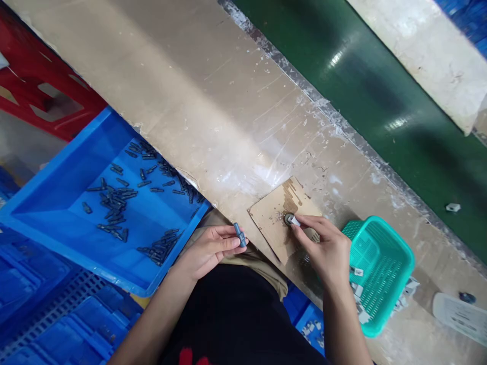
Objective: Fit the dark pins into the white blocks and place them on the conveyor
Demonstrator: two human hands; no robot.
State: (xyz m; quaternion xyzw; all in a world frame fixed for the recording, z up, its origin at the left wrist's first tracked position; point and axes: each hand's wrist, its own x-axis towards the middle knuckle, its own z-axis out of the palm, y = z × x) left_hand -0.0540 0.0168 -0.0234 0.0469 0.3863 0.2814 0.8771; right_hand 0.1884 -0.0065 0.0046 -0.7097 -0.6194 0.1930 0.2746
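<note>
Cardboard pad [272, 215] on the surface [198, 96] carries the small white piece [292, 220] your right hand [329, 251] pinches in closed fingers, so press it down squarely, keeping the grey pin [240, 235], clamped in your left hand [207, 249], level just beside it.

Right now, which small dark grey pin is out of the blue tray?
The small dark grey pin pinched in the left hand; the other pins lie loose inside the blue plastic tray.
</note>
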